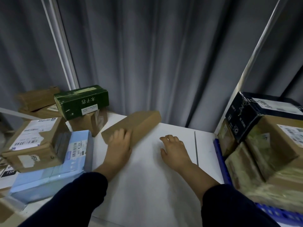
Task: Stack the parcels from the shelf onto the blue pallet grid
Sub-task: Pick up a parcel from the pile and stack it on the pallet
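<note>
Two hands work at the white shelf. The left hand has its grip curled over the near end of one long brown parcel, which lies aslant mid-shelf. The right hand is relaxed and grasps nothing. At the left crowd one green box on a brown box, one light blue box and one labelled brown box. The blue pallet grid at the right edge bears one black box among blurred brown ones. Bare shelf lies between the forearms.

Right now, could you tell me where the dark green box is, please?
Head view: the dark green box sits back left, atop a small brown carton, just left of the long parcel the left hand holds.
</note>
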